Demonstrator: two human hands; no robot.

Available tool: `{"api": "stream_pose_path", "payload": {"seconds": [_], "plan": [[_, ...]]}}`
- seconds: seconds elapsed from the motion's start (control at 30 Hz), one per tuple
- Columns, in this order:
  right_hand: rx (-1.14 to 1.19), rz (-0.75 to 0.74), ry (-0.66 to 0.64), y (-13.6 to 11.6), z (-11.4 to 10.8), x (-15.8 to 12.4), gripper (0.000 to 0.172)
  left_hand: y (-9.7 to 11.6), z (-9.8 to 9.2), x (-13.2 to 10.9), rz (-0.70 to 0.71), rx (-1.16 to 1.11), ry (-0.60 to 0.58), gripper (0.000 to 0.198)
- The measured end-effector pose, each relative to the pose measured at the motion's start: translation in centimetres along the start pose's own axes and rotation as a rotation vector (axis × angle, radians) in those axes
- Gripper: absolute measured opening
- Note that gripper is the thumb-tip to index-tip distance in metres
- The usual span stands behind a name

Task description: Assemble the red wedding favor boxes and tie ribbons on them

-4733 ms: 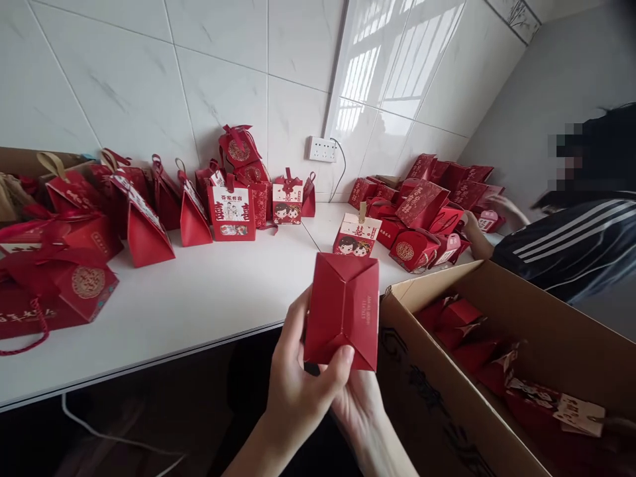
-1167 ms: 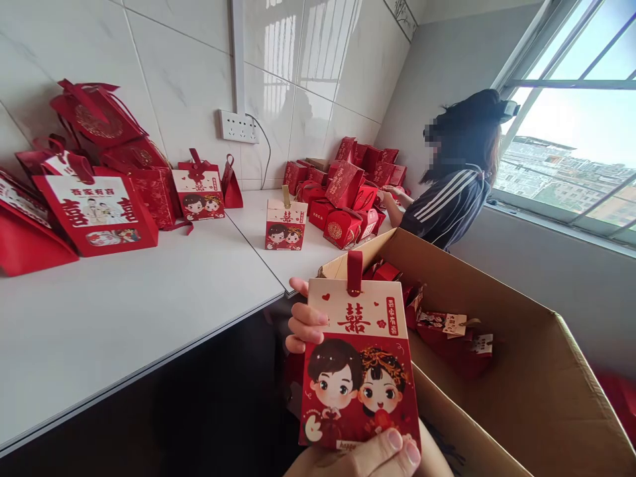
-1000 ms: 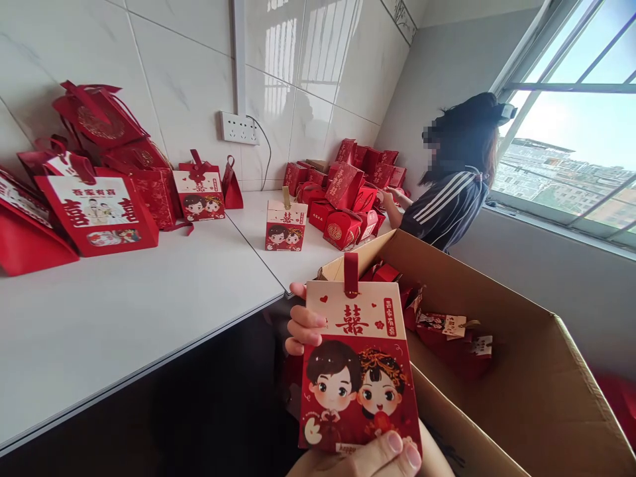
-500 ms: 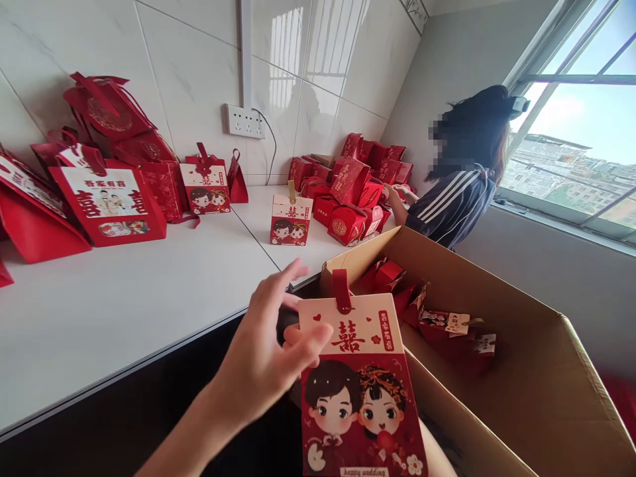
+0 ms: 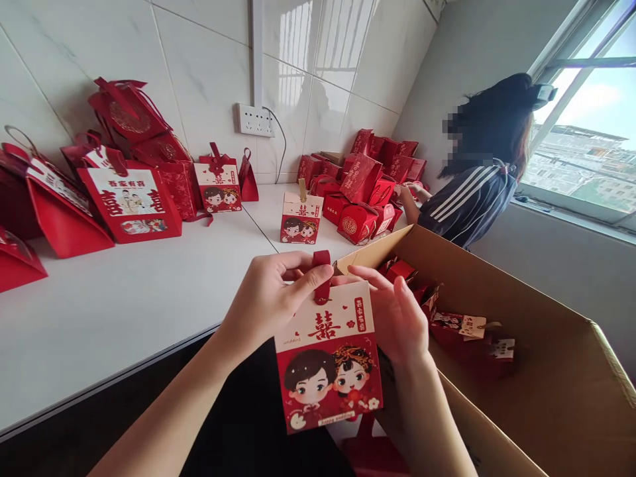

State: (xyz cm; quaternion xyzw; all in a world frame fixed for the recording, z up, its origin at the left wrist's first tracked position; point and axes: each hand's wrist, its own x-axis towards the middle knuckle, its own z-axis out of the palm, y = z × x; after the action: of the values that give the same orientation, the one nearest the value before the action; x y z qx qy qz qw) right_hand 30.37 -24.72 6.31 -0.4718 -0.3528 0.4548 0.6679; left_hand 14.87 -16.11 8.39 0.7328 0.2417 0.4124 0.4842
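A red and cream wedding favor box (image 5: 328, 377) with two cartoon faces hangs upright in front of me. My left hand (image 5: 278, 288) pinches the dark red ribbon loop at its top between thumb and fingers. At the box's upper right edge is my right hand (image 5: 397, 318), its fingers apart and the palm turned toward the box; some fingertips pass behind the top edge, and I cannot tell whether they touch it. Lower down, below the box, part of another red item (image 5: 372, 454) shows, mostly hidden.
To the right stands an open cardboard box (image 5: 546, 371) with several red favor boxes inside. On the white table (image 5: 199, 285) are standing favor boxes (image 5: 130, 202) at left, one small box (image 5: 301, 218) and a red pile (image 5: 365, 192). A co-worker (image 5: 477, 185) is beside the pile.
My left hand has closed on the ribbon loop. My right hand has come out from behind the favor box to its right side. The box sits farther from the camera and slightly left.
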Motion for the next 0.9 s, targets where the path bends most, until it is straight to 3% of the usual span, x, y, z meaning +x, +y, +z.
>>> {"api": "stream_pose_path", "payload": {"seconds": [0.1,0.2,0.27,0.47,0.77,0.9], "plan": [[-0.297,-0.123,-0.105,-0.7,0.9,-1.2,0.037,0.4,0.1,0.2,0.072,0.118,0.05,0.026],[-0.569,-0.231,-0.019,-0.9,1.9,-2.0,0.017,0.8,0.4,0.1,0.103,0.172,0.118,0.028],[-0.623,-0.265,0.011,-0.7,2.4,-2.1,0.014,1.0,0.6,-0.1,0.111,0.2,0.161,0.028],[-0.633,-0.342,-0.026,-0.4,2.6,-1.7,0.007,1.4,1.0,-0.7,0.131,0.268,0.253,0.021],[-0.494,-0.219,-0.074,-0.5,2.6,-1.5,0.014,1.2,1.2,-0.9,0.138,0.253,0.264,0.024],[-0.461,-0.22,-0.051,-0.4,3.0,-1.7,0.008,1.0,1.0,-0.9,0.129,0.235,0.265,0.02]]}}
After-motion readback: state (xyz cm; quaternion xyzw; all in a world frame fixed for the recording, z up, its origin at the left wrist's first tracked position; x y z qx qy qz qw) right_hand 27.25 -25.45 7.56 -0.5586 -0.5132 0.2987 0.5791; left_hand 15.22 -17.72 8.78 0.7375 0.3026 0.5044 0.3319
